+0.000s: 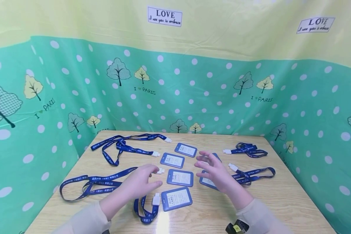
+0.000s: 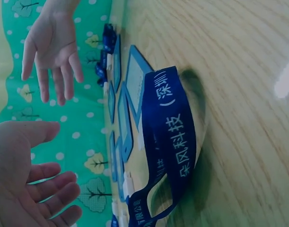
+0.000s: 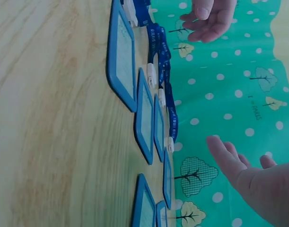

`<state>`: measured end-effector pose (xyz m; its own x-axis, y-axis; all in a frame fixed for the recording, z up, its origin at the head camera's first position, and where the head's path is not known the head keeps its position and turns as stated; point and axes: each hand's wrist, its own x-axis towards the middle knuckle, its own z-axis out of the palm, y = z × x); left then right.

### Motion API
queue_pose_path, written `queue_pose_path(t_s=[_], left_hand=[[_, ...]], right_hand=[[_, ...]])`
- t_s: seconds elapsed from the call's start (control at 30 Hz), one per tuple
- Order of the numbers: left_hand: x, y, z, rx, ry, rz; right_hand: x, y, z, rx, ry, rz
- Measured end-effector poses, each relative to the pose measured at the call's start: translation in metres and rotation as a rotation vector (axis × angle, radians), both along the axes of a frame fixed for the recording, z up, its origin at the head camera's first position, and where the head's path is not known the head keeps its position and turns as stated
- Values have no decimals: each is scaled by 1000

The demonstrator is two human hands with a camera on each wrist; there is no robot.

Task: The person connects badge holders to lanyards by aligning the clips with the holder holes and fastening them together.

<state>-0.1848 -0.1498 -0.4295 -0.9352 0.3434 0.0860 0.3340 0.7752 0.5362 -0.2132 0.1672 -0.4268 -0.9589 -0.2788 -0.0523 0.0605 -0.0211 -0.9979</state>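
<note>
My left hand (image 1: 141, 182) hovers over the left middle of the table, fingers relaxed and holding nothing. Below it lie a blue lanyard (image 1: 102, 184) and, closer to me, a looped lanyard (image 1: 146, 216) with a white clip. My right hand (image 1: 214, 170) is held above two blue badge holders, partly hiding one (image 1: 207, 180); its fingers are spread and hold nothing. Between the hands, several badge holders lie flat: a near one (image 1: 176, 198), a middle one (image 1: 180, 177), and two farther back (image 1: 172, 160). Both hands appear raised off the table in the left wrist view.
Two lanyards (image 1: 128, 149) lie at the back left of the wooden table (image 1: 251, 208). At the right are a folded lanyard (image 1: 248, 150) and another (image 1: 253, 175). A green and yellow curtain (image 1: 187, 87) surrounds the table's back and sides.
</note>
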Motion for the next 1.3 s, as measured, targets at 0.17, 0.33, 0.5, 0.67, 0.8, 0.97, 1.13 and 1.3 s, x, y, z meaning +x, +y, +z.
queue_pose_path(t_s=[0.17,0.33,0.5,0.67,0.8,0.97,1.13,1.3], left_hand=[[0,1,-5,-25,-49,-43],[1,1,-11,-51,-105,-88],[2,2,-16,-78,-115,-136],[5,3,-18,-101,-106,-138],[8,4,-18,-119,-101,-138],[13,4,-20,-146,-77,-140],[16,4,-26,-182,-90,-147],[17,5,-34,-213,-81,-166]], right_hand=[[1,-4,-8,123,42,62],[4,-5,-13,238,93,103],[6,-5,-16,278,91,123],[7,-6,-18,304,101,163],[6,-9,-19,329,98,213],[7,-12,-18,359,97,254],[8,-14,-19,376,105,280],[8,-17,-22,390,97,297]])
